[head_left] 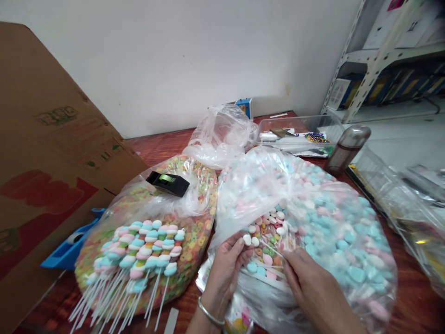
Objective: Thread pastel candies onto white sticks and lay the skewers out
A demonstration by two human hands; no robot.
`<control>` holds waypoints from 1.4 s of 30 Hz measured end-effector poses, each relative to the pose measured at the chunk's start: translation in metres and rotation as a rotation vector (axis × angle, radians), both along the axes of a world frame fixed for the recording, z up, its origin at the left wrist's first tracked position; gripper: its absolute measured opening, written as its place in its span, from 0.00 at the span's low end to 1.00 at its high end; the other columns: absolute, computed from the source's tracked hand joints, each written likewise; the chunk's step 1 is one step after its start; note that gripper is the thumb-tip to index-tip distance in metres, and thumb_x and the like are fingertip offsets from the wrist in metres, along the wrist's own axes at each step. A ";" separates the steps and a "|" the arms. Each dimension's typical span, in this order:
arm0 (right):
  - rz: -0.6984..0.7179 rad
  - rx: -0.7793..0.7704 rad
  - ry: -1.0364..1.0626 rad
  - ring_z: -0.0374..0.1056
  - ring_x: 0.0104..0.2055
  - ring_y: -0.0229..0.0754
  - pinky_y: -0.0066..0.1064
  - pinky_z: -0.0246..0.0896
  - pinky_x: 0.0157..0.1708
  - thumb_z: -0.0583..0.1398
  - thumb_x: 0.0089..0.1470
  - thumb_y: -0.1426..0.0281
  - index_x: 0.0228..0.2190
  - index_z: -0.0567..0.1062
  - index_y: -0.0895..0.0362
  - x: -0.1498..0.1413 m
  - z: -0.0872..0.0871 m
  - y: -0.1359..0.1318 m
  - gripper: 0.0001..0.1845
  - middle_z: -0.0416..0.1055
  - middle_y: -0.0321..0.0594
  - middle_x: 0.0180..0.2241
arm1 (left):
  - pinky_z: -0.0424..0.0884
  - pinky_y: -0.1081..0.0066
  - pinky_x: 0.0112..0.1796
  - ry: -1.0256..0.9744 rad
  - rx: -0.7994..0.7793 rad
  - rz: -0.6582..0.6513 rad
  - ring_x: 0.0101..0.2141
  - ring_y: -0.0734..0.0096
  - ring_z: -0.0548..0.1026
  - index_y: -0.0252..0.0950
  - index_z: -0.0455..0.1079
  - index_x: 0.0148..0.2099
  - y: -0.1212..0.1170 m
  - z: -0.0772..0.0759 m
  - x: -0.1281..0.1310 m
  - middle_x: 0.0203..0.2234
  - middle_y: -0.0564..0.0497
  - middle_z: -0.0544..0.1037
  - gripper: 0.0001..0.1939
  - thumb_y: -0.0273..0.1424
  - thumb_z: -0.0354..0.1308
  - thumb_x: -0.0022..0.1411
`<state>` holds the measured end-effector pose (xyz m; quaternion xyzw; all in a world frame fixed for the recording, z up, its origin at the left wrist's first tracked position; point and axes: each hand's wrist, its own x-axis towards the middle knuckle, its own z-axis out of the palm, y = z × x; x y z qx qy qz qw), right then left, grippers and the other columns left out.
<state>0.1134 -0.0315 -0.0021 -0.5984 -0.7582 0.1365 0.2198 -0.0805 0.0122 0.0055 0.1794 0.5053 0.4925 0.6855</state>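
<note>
Left hand [227,260], reddish table [160,146], white wall [174,60]

Faint lettering [56,115] on the cardboard box [45,83], too blurred to read

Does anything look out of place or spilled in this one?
Mildly odd: the black tape dispenser lies on the bag of colored rings, beyond the marshmallow skewers, rather than directly on the table. No obvious spill stands out.
</note>
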 end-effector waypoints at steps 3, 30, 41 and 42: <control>-0.034 -0.127 0.004 0.69 0.32 0.41 0.29 0.58 0.29 0.48 0.62 0.69 0.31 0.69 0.52 -0.007 0.001 0.013 0.12 0.67 0.37 0.32 | 0.73 0.80 0.30 0.077 0.027 0.085 0.29 0.75 0.77 0.32 0.77 0.41 0.001 0.001 -0.004 0.32 0.48 0.80 0.18 0.32 0.72 0.46; 0.102 -0.119 0.599 0.69 0.42 0.42 0.32 0.65 0.41 0.54 0.59 0.69 0.42 0.74 0.53 -0.033 0.004 0.036 0.11 0.72 0.40 0.39 | 0.71 0.71 0.44 0.044 0.169 -0.118 0.39 0.66 0.76 0.33 0.77 0.47 -0.013 0.008 0.018 0.38 0.45 0.81 0.19 0.30 0.69 0.51; 0.043 0.157 -0.189 0.76 0.27 0.40 0.25 0.63 0.19 0.47 0.62 0.72 0.55 0.64 0.49 -0.013 -0.006 -0.012 0.21 0.79 0.39 0.40 | 0.72 0.69 0.42 0.237 0.114 0.003 0.38 0.63 0.78 0.36 0.78 0.44 -0.004 0.001 0.014 0.41 0.44 0.81 0.21 0.35 0.71 0.47; 0.041 0.169 -0.202 0.76 0.27 0.40 0.24 0.62 0.19 0.48 0.61 0.72 0.54 0.64 0.49 -0.013 -0.006 -0.014 0.21 0.79 0.40 0.40 | 0.72 0.68 0.43 0.244 0.118 0.002 0.39 0.62 0.78 0.35 0.78 0.44 -0.004 0.001 0.014 0.41 0.44 0.81 0.21 0.35 0.71 0.47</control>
